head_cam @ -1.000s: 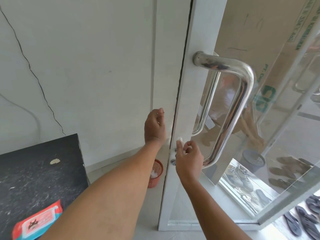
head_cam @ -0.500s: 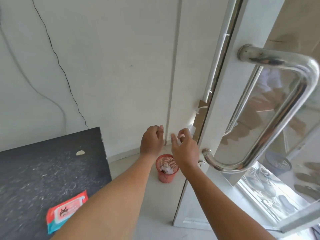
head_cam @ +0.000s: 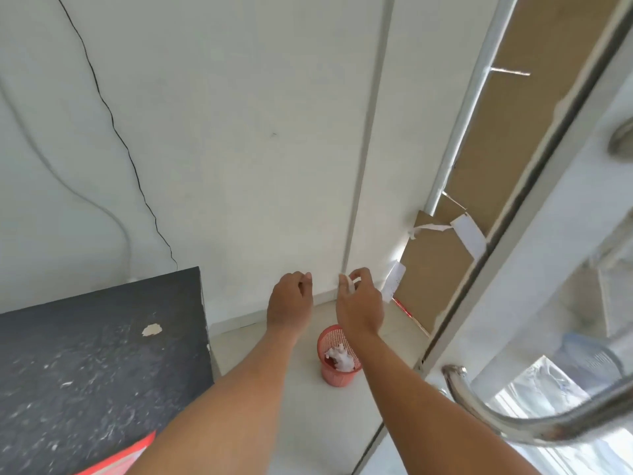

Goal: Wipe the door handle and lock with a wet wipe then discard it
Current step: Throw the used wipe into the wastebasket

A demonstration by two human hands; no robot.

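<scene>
**Wipe held above the bin**

Pinched in the right hand [head_cam: 359,303] fingertips is a small crumpled white wet wipe [head_cam: 346,282], held above the round red mesh waste basket [head_cam: 337,358] on the floor; the left hand [head_cam: 290,303] hovers beside it, loosely curled, holding nothing; the curved steel door handle [head_cam: 534,423] sits lower right.

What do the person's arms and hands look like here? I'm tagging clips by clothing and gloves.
Both forearms are bare up to the frame edge, with no sleeves in view. The left hand and right hand are ungloved. No watch, bracelet or ring shows on either wrist or on the fingers that show.
</scene>
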